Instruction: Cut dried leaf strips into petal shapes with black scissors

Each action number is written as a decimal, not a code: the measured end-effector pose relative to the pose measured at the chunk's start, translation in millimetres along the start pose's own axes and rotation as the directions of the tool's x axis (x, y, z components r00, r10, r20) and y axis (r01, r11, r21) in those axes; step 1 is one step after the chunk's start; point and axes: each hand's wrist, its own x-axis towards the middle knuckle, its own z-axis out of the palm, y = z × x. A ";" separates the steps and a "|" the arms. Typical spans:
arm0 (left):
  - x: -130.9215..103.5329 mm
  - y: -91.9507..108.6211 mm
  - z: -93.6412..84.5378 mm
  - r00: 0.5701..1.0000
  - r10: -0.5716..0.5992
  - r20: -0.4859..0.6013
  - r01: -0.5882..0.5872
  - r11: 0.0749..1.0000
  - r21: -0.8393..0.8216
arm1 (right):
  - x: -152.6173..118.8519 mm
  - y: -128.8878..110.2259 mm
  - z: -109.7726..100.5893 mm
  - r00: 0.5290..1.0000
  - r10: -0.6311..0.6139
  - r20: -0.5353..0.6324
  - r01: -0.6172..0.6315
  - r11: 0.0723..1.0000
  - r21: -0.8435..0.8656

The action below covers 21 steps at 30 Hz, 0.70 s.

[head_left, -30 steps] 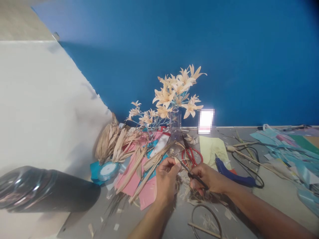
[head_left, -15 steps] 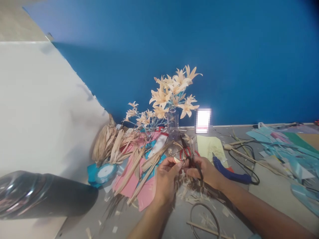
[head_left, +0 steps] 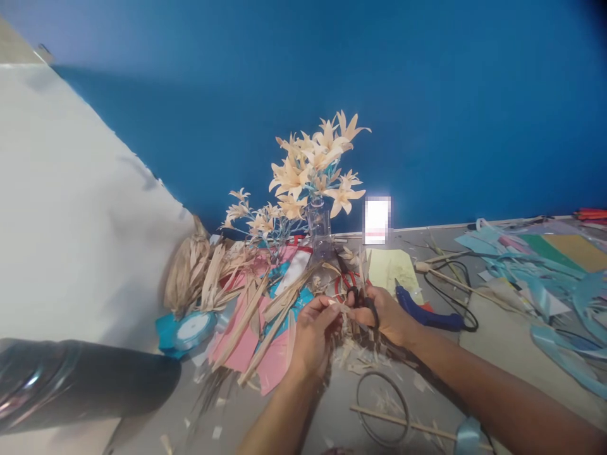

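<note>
Between the fingertips of my left hand is a small pale piece of dried husk, pinched and partly hidden. My right hand has its fingers in the dark handles of a pair of scissors, with the blades pointing up and away from me. The right fingertips reach over to the husk piece, close to the left ones. Beneath both hands lie pale husk scraps. Behind them a clear glass vase holds cream husk flowers on blue stems.
Dried husks and pink sheets lie left, beside a ribbon spool and a dark cylinder. On the right are a blue glue gun, yellow paper and light-blue ribbons. A wire ring lies in front.
The view has shifted slightly to the right. My right fingertips have come over to the husk piece, and the scissor blades now point more upward.
</note>
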 end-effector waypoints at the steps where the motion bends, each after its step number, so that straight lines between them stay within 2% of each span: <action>1: 0.8 0.7 -0.6 1.000 -0.003 0.001 0.003 1.000 -0.004 | 0.1 -0.6 -0.4 1.000 0.005 0.013 -0.005 1.000 -0.013; 3: 2.5 2.2 -1.6 1.000 -0.018 0.011 0.019 0.998 -0.053 | 0.5 -1.0 -2.5 0.998 -0.006 0.063 0.010 0.998 -0.055; 6: 5.6 4.5 -4.1 0.998 -0.060 0.012 0.061 0.979 -0.195 | 1.1 1.1 -7.5 0.976 -0.041 0.214 0.083 0.978 -0.192; 8: 7.4 5.8 -5.8 0.997 -0.081 -0.021 0.072 0.963 -0.261 | 0.6 2.8 -9.8 0.952 -0.028 0.304 0.121 0.948 -0.295; 11: 8.7 8.0 -6.7 0.993 -0.051 -0.104 0.017 0.953 -0.301 | -1.6 2.2 -9.0 0.925 0.021 0.380 0.140 0.909 -0.392; 16: 8.5 11.4 -6.0 0.988 0.016 -0.154 -0.058 0.960 -0.273 | -5.4 -4.8 -1.6 0.896 0.087 0.436 0.102 0.915 -0.391; 21: 8.1 10.2 -4.5 0.990 0.030 -0.134 -0.070 0.949 -0.308 | -5.1 -1.4 0.7 0.911 0.127 0.393 0.022 0.935 -0.353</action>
